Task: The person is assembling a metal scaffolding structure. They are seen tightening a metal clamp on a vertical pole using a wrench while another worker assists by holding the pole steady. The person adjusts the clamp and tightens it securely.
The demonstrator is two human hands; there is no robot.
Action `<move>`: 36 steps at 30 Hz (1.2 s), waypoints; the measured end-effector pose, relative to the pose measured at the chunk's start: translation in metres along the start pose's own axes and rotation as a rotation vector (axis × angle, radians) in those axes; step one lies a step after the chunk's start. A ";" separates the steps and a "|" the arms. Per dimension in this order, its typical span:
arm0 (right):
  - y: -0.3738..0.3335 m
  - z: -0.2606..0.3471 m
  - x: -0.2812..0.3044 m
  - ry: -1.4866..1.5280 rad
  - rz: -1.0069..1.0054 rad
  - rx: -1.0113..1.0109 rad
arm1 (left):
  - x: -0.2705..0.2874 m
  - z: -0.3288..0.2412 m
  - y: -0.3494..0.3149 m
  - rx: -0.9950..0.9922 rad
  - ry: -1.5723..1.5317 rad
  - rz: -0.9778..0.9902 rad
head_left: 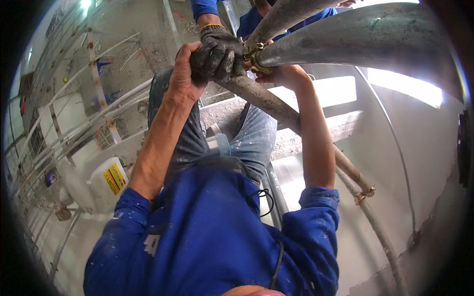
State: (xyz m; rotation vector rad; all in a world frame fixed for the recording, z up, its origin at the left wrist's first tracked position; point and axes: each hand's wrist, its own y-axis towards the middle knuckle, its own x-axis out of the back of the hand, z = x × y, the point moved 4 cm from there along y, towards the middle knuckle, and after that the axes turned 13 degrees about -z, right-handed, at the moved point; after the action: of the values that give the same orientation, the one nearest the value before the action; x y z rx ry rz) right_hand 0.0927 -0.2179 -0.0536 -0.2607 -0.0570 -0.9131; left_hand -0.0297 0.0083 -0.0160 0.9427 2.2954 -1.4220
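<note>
A grey scaffold pipe [271, 104] slants up to the left beneath my forearm. My left hand [186, 74] is curled at its upper end, thumb up; its fingers are hidden behind a co-worker's dark-gloved hand [217, 53] that grips the same pipe. At the joint with a thick grey pipe [345, 37] sits a brass-coloured scaffold clamp [253, 56]. My right hand [289, 76] is closed at the clamp's underside, its fingertips partly hidden. Another grey pipe [291, 15] rises away from the joint.
Below my legs runs a rough concrete beam [340, 126]. Lower right, a second clamp [363, 196] joins pipes beside a pale wall. Thin metal rails [118, 106] and a white bucket [106, 180] with a yellow label are at left. A co-worker in blue [247, 24] is ahead.
</note>
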 end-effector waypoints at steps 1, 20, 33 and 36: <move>-0.005 0.007 0.004 -0.350 0.038 0.395 | -0.003 -0.001 -0.002 0.013 0.017 0.027; 0.001 -0.023 0.002 0.691 0.036 -0.699 | 0.042 -0.058 -0.083 -0.261 0.491 0.083; 0.007 -0.005 -0.012 0.263 0.015 -0.303 | 0.071 -0.097 -0.119 -0.357 1.345 0.177; 0.007 -0.013 -0.011 0.543 0.083 -0.545 | 0.058 -0.102 -0.104 -0.348 1.641 0.339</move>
State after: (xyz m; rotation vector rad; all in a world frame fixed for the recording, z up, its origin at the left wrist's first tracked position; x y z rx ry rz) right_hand 0.0909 -0.2088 -0.0688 -0.5060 0.7076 -0.8777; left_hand -0.1312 0.0877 0.0733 2.7737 2.6989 0.2348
